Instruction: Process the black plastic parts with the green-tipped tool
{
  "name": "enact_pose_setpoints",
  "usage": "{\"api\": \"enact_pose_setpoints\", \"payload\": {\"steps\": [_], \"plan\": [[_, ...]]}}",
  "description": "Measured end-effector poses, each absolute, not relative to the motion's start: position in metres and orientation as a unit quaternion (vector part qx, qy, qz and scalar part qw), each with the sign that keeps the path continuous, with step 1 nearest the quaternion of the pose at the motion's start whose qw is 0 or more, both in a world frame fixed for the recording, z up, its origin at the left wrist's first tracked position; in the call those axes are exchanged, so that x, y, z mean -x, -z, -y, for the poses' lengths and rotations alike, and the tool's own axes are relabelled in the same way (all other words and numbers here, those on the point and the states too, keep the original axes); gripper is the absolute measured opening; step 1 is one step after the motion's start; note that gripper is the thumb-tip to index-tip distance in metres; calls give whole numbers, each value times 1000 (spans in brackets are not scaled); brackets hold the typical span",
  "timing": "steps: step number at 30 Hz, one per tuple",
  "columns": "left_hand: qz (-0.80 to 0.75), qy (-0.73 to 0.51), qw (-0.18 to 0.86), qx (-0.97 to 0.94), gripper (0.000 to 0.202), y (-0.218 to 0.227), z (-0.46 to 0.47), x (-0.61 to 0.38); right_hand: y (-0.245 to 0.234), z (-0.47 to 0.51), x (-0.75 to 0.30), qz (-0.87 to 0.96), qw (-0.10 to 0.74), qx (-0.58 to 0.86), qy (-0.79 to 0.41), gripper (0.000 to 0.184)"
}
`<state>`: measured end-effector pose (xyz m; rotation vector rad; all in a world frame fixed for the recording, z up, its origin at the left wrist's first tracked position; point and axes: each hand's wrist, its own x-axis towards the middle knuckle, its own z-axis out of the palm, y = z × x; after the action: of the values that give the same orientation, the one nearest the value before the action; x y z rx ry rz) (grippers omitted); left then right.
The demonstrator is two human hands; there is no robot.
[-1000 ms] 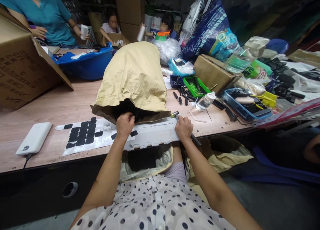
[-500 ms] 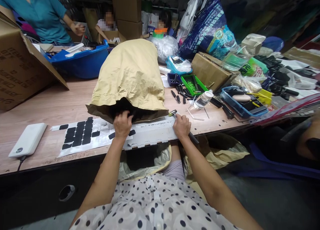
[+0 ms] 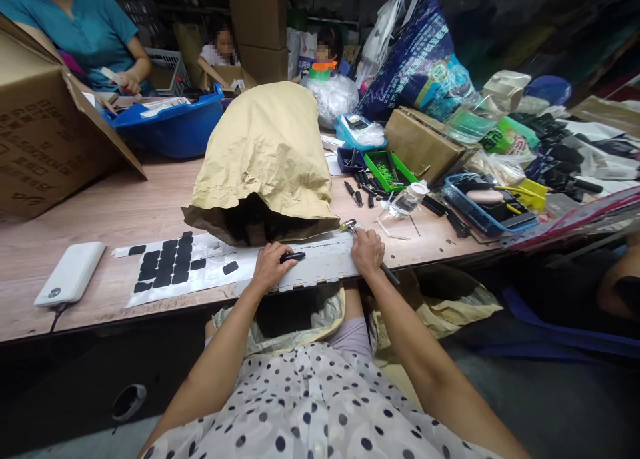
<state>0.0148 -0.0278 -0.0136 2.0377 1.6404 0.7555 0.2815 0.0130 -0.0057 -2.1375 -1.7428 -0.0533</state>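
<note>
My left hand (image 3: 269, 267) is closed on a small black piece (image 3: 292, 257), holding it over a long grey strip (image 3: 320, 262) that lies at the table's front edge. My right hand (image 3: 367, 251) grips a small hammer (image 3: 349, 226) with a dark handle and rests on the strip's right end. Just behind the strip lies a tan paper sack (image 3: 265, 152) on its side, its dark mouth facing me. A white sheet of black pads (image 3: 165, 270) lies to the left of my left hand.
A white power bank (image 3: 70, 274) sits far left. A cardboard box (image 3: 45, 126) and blue tub (image 3: 170, 122) stand behind. Right of the sack are a green tray (image 3: 390, 171), plastic bottle (image 3: 407, 200), blue tray (image 3: 487, 206) and clutter. Other people work at the far side.
My left hand has come out of the sack's mouth with a small black piece and moved down to the grey strip. My right hand stays put with the hammer.
</note>
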Motion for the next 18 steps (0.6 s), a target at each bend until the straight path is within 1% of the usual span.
{"api": "enact_pose_setpoints", "payload": {"steps": [2, 4, 6, 8, 10, 13, 18], "plan": [[-590, -271, 220, -728, 9, 13, 27, -15, 3, -6, -280, 618, 246, 747, 17, 35], [-589, -273, 226, -726, 9, 13, 27, -15, -1, 7, -275, 624, 322, 712, 12, 36], [-589, -276, 228, -725, 10, 13, 27, -16, -4, 23, -266, 646, 396, 652, -13, 37], [-588, -278, 228, -724, 12, 13, 28, -16, -4, 38, -254, 677, 439, 588, -55, 37], [-587, -279, 230, -724, 12, 14, 28, -16, -3, 49, -241, 704, 447, 543, -102, 37], [-584, -283, 227, -726, 12, 14, 28, -16, 0, 60, -223, 733, 424, 512, -147, 37], [-587, -286, 217, -726, 12, 16, 28, -16, 3, 67, -203, 766, 361, 512, -143, 39]]}}
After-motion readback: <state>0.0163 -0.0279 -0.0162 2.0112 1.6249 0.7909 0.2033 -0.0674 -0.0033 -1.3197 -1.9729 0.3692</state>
